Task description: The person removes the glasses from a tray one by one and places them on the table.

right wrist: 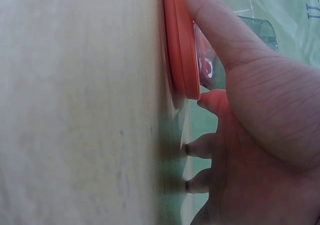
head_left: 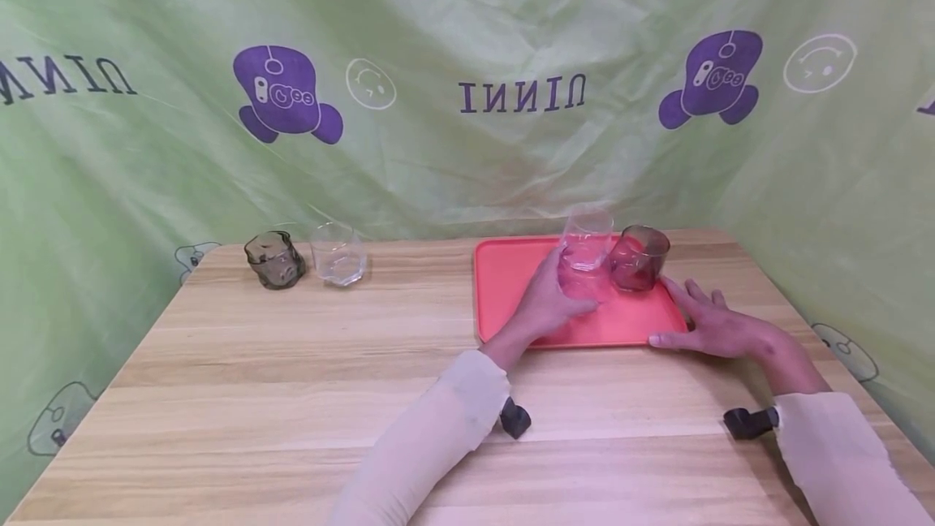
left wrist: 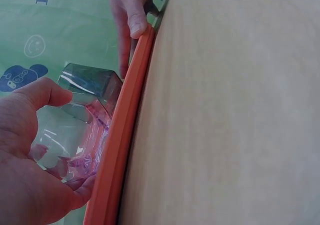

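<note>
A clear glass [head_left: 587, 240] stands on the red tray [head_left: 504, 282], next to a dark tinted glass [head_left: 639, 258]. My left hand [head_left: 548, 299] is over the tray at the clear glass, its fingers along the glass's left side and its thumb spread away from it. In the left wrist view some fingertips show through the clear glass [left wrist: 60, 135]. My right hand [head_left: 719, 327] rests at the tray's front right corner with fingers spread. Its thumb touches the front rim, and the other fingers reach along the right side, some down on the table.
At the table's back left stand a grey wavy glass [head_left: 275, 260] and another clear glass [head_left: 338, 254], side by side. A green printed cloth [head_left: 438, 161] hangs behind and beside the wooden table [head_left: 292, 404]. The tray lies near the back edge.
</note>
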`<state>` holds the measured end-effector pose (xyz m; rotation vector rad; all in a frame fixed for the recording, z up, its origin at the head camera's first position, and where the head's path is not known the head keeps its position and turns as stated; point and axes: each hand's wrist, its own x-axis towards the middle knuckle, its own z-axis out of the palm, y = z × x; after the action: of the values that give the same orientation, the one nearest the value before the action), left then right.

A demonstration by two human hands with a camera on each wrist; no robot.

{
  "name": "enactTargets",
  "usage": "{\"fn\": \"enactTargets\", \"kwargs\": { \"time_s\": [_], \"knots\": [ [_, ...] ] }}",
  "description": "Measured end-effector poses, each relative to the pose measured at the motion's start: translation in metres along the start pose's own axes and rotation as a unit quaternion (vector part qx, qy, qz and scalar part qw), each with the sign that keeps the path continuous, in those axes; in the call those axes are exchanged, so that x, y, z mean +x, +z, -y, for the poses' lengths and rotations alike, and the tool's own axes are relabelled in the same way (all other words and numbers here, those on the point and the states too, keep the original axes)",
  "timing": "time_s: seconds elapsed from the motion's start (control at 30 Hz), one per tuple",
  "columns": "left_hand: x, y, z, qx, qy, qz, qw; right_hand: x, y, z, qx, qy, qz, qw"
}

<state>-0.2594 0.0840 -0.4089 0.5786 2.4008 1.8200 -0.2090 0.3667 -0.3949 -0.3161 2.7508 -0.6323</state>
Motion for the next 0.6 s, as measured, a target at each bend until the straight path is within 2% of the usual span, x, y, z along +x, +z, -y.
{"fn": "enactTargets", "kwargs": {
  "time_s": [0.27, 0.47, 0.6],
  "knots": [
    [0.003, -0.020, -0.003, 0.014, -0.002, -0.022, 0.9996, 0.001, 0.000, -0.001, 0.002, -0.006, 0.000, 1.0000],
    [0.002, -0.045, -0.003, 0.026, -0.023, -0.040, 0.9986, 0.001, 0.000, 0.001, 0.005, -0.007, 0.002, 1.0000],
    [0.003, -0.064, -0.001, 0.020, -0.022, -0.050, 0.9983, 0.001, 0.000, 0.001, 0.005, -0.005, 0.001, 1.0000]
  ]
}}
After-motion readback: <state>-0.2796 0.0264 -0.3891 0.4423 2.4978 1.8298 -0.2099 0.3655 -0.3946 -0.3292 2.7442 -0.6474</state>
